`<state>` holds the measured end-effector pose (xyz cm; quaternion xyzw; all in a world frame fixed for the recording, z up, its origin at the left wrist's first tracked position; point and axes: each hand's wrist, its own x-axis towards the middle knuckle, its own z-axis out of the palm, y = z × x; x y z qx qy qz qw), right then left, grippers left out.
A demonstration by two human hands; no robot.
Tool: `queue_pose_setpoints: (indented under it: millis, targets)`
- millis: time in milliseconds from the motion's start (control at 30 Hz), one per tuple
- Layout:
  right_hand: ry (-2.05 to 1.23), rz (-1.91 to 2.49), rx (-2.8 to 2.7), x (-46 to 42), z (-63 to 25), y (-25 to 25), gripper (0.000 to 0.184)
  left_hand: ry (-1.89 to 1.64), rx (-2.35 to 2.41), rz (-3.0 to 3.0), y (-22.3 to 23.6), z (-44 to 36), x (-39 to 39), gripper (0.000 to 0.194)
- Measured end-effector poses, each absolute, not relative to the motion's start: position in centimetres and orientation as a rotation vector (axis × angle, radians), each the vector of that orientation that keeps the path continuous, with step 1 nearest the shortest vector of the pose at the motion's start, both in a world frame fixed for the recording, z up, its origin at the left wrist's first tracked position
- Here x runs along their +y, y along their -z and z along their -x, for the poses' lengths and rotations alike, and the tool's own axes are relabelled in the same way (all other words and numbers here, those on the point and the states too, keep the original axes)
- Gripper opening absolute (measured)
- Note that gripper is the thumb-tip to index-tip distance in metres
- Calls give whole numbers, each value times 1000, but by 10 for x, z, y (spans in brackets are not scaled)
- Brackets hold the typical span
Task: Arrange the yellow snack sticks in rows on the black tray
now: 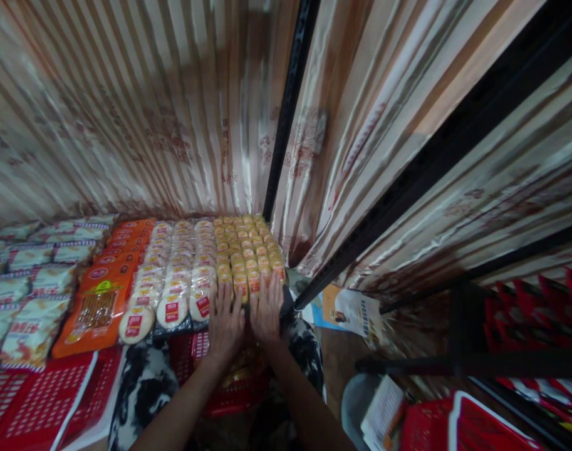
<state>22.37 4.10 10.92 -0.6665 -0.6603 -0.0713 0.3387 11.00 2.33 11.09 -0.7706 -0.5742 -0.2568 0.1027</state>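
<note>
My left hand [226,322] lies with its fingers stretched out over the front of the rows of small yellow-wrapped snack packs [241,250]. Beside it, my right hand [267,313] rests the same way on the right-hand rows, fingers extended. Neither hand is closed around a pack. Left of the yellow packs run rows of round white packaged cakes [171,307] with red labels, and my left hand is next to the nearest row. Below my forearms stands a red basket [187,357], with some yellow packs partly visible inside.
Orange snack bags [98,300] and white snack bags [36,319] fill the shelf's left. Red baskets stand at lower left [41,394] and lower right [436,419]. A black shelf post [356,244] rises at right, near a grey bucket [354,401]. A pleated curtain [196,113] hangs behind.
</note>
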Motion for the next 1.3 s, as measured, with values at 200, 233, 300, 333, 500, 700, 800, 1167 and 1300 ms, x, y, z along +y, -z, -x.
queue_pose_setpoints:
  millis: [200, 233, 300, 333, 500, 700, 800, 1167, 1300]
  targets:
    - [110, 1634, -1710, 5, -209, -87, 52, 679, -1649, 2301, -97, -111, -1, 45]
    - [104, 1638, -1702, 1, -209, -84, 51, 676, -1651, 2303, -95, -111, -4, 44]
    - [95, 1643, -1708, -2, -209, -82, 50, 682, -1677, 2291, -96, -109, -7, 44]
    - [95, 1647, -1712, -1, -211, -83, 50, 688, -1693, 2282, -97, -108, -7, 44]
    - [158, 1721, -1687, 22, -227, -102, 50, 738, -1729, 2251, -113, -104, 9, 50]
    - [261, 1756, -1728, 62, -241, -116, 51, 804, -1722, 2242, -120, -113, 39, 54]
    - [275, 1806, -1726, 73, -242, -114, 52, 840, -1719, 2232, -117, -120, 49, 59]
    - [300, 1842, -1782, 83, -240, -108, 50, 896, -1728, 2224, -106, -128, 62, 63]
    - [287, 1836, -1800, 85, -239, -107, 52, 884, -1741, 2219, -104, -129, 65, 63]
